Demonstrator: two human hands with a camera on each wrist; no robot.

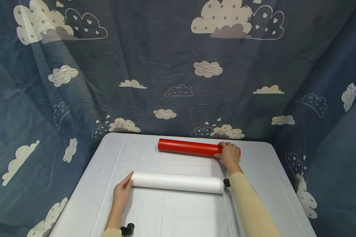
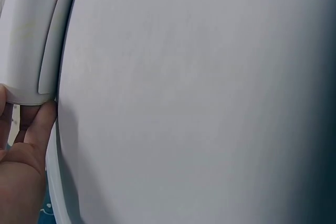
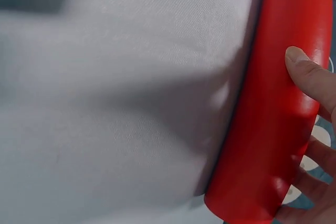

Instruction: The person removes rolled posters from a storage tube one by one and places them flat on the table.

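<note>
A long white roll (image 1: 178,182) lies crosswise over the table. My left hand (image 1: 121,192) holds its left end, thumb and fingers at the rim. In the left wrist view the white roll (image 2: 26,40) shows a loose lengthwise edge, and the fingers of my left hand (image 2: 26,156) reach under its end. Farther back is a smooth red roll (image 1: 188,147), roughly parallel to the white one. Near its right end, my right hand (image 1: 229,154) grips it from above. The right wrist view has the thumb on the near side of the red roll (image 3: 262,124) and fingers along the far side.
Both rolls are over a table with a white cover (image 1: 172,214). A dark blue curtain with cloud prints (image 1: 166,65) hangs behind the back edge and down both sides. A black wrist device (image 1: 128,229) is on the left wrist.
</note>
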